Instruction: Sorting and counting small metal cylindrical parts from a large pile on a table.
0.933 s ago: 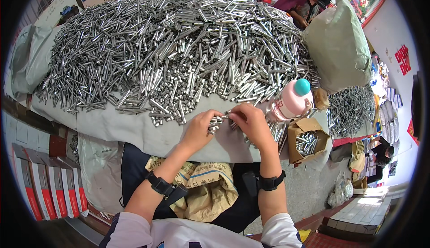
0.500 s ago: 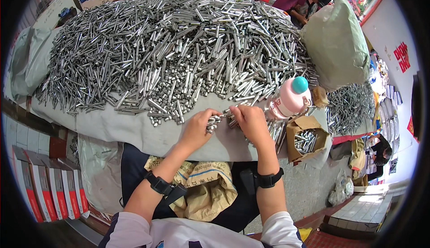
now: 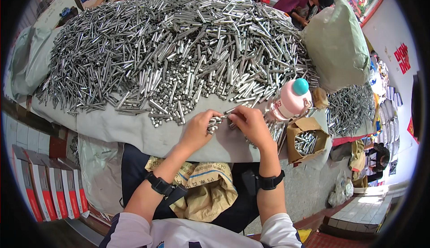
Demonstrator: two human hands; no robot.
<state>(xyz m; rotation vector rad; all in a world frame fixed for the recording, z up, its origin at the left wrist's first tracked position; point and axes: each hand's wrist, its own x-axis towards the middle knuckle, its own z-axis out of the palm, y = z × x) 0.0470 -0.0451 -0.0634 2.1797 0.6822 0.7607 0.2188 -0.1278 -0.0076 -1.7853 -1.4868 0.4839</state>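
Head view: a small bunch of short metal tubes (image 3: 214, 125) is being gripped by the left hand (image 3: 199, 126), fingers curled closed, ends poking out toward the right. The right hand (image 3: 251, 123) is being held just beside it, thumb and forefinger brought close together near a small metal piece (image 3: 226, 114) between the hands; whether that piece is being pinched by the right cannot be told, the contact being too small to read. Both hands are being kept over the near edge of the grey cloth (image 3: 112, 122), in front of a heaped pile of metal tubes (image 3: 179, 46).

Right of the hands, loose tubes (image 3: 277, 133) are being bordered by an open cardboard box (image 3: 291, 145), in which more tubes are being held. Behind the box, a pink bottle (image 3: 291, 100) with a teal cap is being stood upright.

Step in hand, as judged: single pieces are being handled at the fingertips while the bunch is being kept in the left. For the next move, a firm left grip and a precise right-hand pinch are probably being called for.
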